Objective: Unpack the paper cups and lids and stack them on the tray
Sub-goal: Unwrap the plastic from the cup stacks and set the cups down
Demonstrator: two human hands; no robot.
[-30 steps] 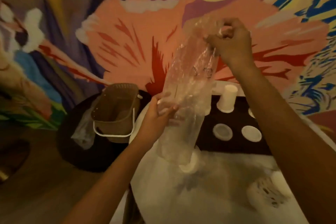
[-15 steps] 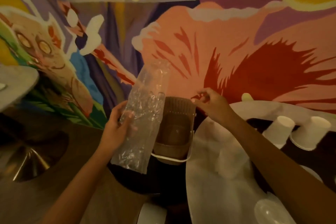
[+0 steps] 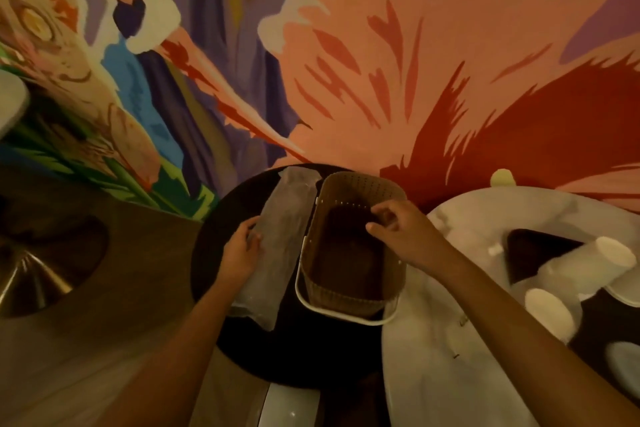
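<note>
Head view: plastic sleeve [image 3: 285, 239], seemingly empty, is gripped by left hand [image 3: 242, 251] at basket's [image 3: 349, 291] 9 o'clock. Right hand [image 3: 398, 232] is curled over the basket; hold cannot be told. Paper cups [image 3: 550, 314] are seen at 3 o'clock. Discarding is judged in hand; next, the sleeve is to be dropped in.

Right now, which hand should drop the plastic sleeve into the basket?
Left: the left hand grips the plastic sleeve beside the basket, while the right hand is at the basket, off the sleeve.

A brown white-handled basket [image 3: 360, 191] stands on a round dark counter [image 3: 214, 253], just beside a white counter [image 3: 433, 364], before a wall mural [image 3: 381, 62] of a big pink and red flower, with wooden floor [image 3: 104, 350] and a shiny metal cone [image 3: 31, 284] at left.
</note>
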